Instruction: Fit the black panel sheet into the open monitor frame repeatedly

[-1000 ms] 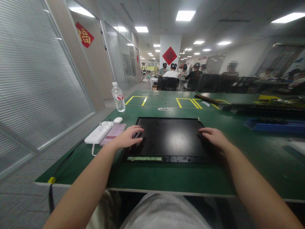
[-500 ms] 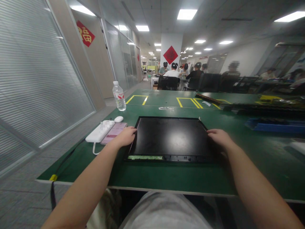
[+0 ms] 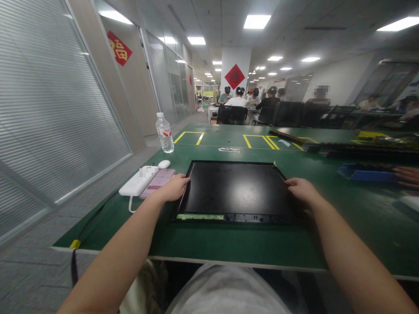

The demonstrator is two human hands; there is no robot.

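A black flat display panel (image 3: 229,189) lies in front of me on the green table (image 3: 209,242), with a light green strip (image 3: 200,216) along the left part of its near edge. My left hand (image 3: 176,187) is closed on the panel's left edge, the thumb over the rim. On the opposite side my right hand (image 3: 303,190) grips the right edge, its fingertips at the frame. The fingers under the panel are hidden. Just left of my left hand lies a phone (image 3: 157,183) with a pinkish screen.
Beside the phone are a white power strip (image 3: 135,181), a small white oval object (image 3: 164,164) and a water bottle (image 3: 164,134). To the right sit a blue tray (image 3: 366,172), dark long parts (image 3: 363,149) and another person's hand (image 3: 407,175). People work at tables behind.
Another person's hand has come in at the right edge by the blue tray. My hands and the panel hold the same place; the view has shifted very slightly.
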